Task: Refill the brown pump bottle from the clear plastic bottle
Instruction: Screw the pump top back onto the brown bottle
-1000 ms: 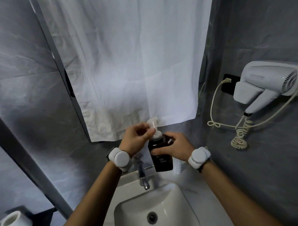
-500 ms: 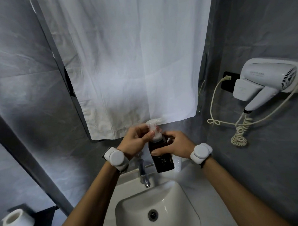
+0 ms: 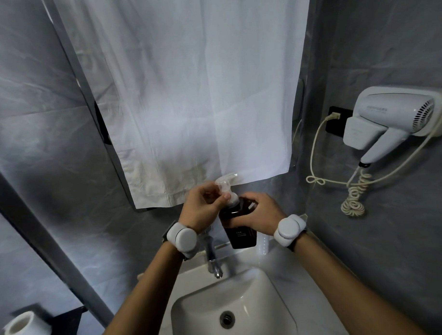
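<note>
Brown pump bottle (image 3: 239, 229) held upright at the back edge of the sink (image 3: 194, 303), both hands engaged
The right hand (image 3: 260, 213) curls its fingers round the bottle's shoulder and upper body; the left hand (image 3: 200, 209), just left of that grip, pinches the clear pump head (image 3: 225, 186) at the neck between thumb and fingers, nozzle pointing right. Whether the bottle's base rests on the counter cannot be told. Just below and left of the grip stands the chrome tap (image 3: 211, 255), the sink's drain (image 3: 227, 318) lower still. Each wrist bears a white band device (image 3: 183, 240). Behind the grip hangs a white cloth (image 3: 182, 93); well to its right, a wall-mounted hair dryer (image 3: 393, 113) with coiled cord (image 3: 354, 200); far down-left, a toilet roll (image 3: 25, 329)
</note>
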Tool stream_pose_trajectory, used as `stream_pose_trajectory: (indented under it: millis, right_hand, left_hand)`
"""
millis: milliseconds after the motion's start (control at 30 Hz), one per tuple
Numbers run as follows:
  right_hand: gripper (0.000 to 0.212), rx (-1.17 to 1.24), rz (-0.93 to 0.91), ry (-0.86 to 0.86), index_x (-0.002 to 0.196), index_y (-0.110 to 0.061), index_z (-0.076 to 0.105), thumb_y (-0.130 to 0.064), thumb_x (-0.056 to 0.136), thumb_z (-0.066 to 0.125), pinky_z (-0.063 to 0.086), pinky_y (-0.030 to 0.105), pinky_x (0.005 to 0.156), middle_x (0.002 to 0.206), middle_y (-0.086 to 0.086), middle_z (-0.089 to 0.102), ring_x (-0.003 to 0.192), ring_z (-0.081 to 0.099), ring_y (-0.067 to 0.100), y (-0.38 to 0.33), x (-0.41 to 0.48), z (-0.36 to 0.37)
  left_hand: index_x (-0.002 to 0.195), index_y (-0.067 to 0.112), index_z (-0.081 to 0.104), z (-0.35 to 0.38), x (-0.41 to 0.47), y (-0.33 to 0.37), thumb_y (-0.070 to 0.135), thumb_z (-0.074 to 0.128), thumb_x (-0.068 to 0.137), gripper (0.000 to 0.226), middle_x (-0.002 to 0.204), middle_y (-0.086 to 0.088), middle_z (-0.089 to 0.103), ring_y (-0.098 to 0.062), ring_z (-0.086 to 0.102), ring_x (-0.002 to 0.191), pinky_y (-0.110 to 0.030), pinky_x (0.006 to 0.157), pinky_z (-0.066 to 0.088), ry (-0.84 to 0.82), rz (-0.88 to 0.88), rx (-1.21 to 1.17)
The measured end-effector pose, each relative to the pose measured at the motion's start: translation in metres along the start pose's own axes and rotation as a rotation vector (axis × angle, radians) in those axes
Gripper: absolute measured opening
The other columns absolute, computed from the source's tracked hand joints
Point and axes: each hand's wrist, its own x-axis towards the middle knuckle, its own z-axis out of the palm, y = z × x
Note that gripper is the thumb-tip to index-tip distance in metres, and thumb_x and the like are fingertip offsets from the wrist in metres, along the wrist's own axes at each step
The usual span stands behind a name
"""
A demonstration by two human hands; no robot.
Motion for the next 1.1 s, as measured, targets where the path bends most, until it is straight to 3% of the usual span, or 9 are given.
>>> stream_pose_trajectory:
  millis: [167,233,333,400,500,700,833,933,1100]
  right_hand:
    - [0.06,-0.037,-0.001,0.011,0.096,-0.037,0.077,-0.065,0.047,0.097,0.067,0.036,0.078,0.085,-0.014,0.079,0.08,0.076,0.005,0.002,0.001,0.0]
    - [0.061,-0.04,0.012,0.001,0.096,-0.035,0.078,-0.066,0.046,0.096,0.067,0.036,0.078,0.085,-0.012,0.08,0.081,0.076,0.006,0.003,0.002,-0.001]
    - [0.059,-0.027,0.022,-0.024,0.095,-0.036,0.078,-0.064,0.047,0.096,0.064,0.027,0.072,0.084,-0.015,0.079,0.078,0.076,0.002,0.002,0.001,0.001]
    - [0.056,-0.015,0.028,-0.044,0.094,-0.04,0.077,-0.062,0.045,0.095,0.056,0.016,0.066,0.082,-0.02,0.077,0.075,0.073,-0.004,-0.002,-0.002,0.003]
    - [0.055,0.061,0.051,-0.119,0.094,-0.041,0.078,-0.058,0.044,0.096,0.054,0.014,0.065,0.083,-0.021,0.078,0.075,0.073,-0.006,-0.007,-0.005,-0.002]
    - [0.055,0.101,0.017,-0.253,0.104,-0.044,0.079,-0.056,0.053,0.097,0.061,0.027,0.081,0.099,-0.004,0.08,0.087,0.074,0.012,-0.017,-0.006,-0.012]
    - [0.05,0.141,0.032,-0.212,0.096,-0.039,0.078,-0.056,0.052,0.097,0.053,0.007,0.066,0.09,-0.017,0.08,0.081,0.074,-0.004,-0.017,-0.004,-0.013]
    - [0.05,0.115,0.034,-0.153,0.093,-0.046,0.078,-0.057,0.049,0.098,0.053,0.009,0.063,0.086,-0.017,0.08,0.077,0.074,-0.004,-0.014,-0.004,-0.011]
    - [0.054,0.049,0.025,-0.019,0.091,-0.043,0.076,-0.064,0.045,0.095,0.053,0.014,0.065,0.083,-0.021,0.077,0.074,0.071,-0.003,-0.007,0.002,-0.005]
  left_hand:
    - [0.117,-0.01,0.064,0.007,-0.001,0.0,0.001,0.069,0.091,0.029,0.11,-0.027,0.072,-0.036,0.07,0.108,-0.048,0.101,0.054,0.041,-0.082,-0.063]
    - [0.121,-0.008,0.062,0.01,-0.003,0.001,0.003,0.071,0.09,0.034,0.11,-0.022,0.073,-0.031,0.07,0.108,-0.043,0.101,0.054,0.06,-0.143,-0.164]
    - [0.115,-0.002,0.067,0.014,-0.004,0.003,0.009,0.077,0.086,0.032,0.095,-0.011,0.077,-0.018,0.075,0.09,-0.026,0.08,0.06,0.06,-0.172,-0.275]
    - [0.106,0.005,0.073,0.014,-0.003,0.001,0.007,0.076,0.086,0.02,0.093,-0.011,0.079,-0.018,0.076,0.085,-0.023,0.074,0.059,0.037,-0.178,-0.338]
    - [0.101,0.01,0.075,0.006,0.001,0.001,0.005,0.072,0.088,0.014,0.103,-0.014,0.078,-0.021,0.076,0.098,-0.024,0.079,0.059,-0.092,-0.179,-0.44]
    - [0.123,-0.009,0.061,-0.014,0.008,-0.004,0.013,0.059,0.097,0.034,0.122,-0.02,0.071,-0.029,0.068,0.114,-0.033,0.096,0.054,-0.359,-0.076,-0.387]
    - [0.121,0.004,0.068,-0.014,0.009,0.003,0.022,0.071,0.088,0.037,0.117,-0.01,0.075,-0.017,0.071,0.109,-0.023,0.09,0.054,-0.209,-0.066,-0.241]
    - [0.096,0.002,0.072,-0.011,0.008,0.002,0.023,0.08,0.082,0.027,0.097,-0.021,0.075,-0.015,0.072,0.086,-0.024,0.079,0.055,-0.057,-0.043,-0.11]
    - [0.073,0.03,0.075,0.006,-0.002,0.007,0.027,0.083,0.081,0.012,0.078,0.005,0.077,-0.01,0.075,0.08,-0.023,0.074,0.059,0.125,-0.038,-0.036]
